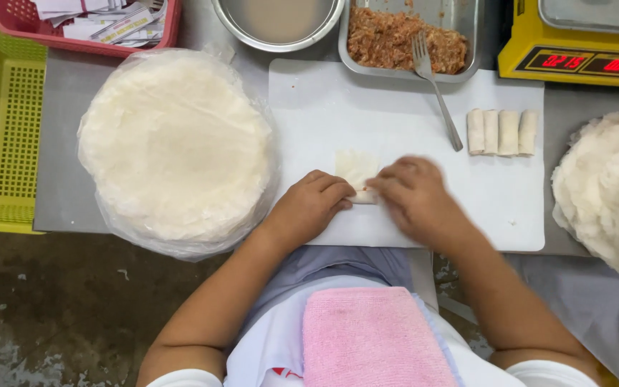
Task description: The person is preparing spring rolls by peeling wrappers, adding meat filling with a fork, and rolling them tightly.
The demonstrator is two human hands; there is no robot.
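I'm partway through rolling, my left hand (311, 204) and right hand (413, 197) pinching the filled wrapper (357, 172) at mid cutting board (395, 115), so next it likely needs even, tight forward rolling.

A fork (435, 86) rests in the filling tray (352, 66) beside a yellow scale (521, 50).
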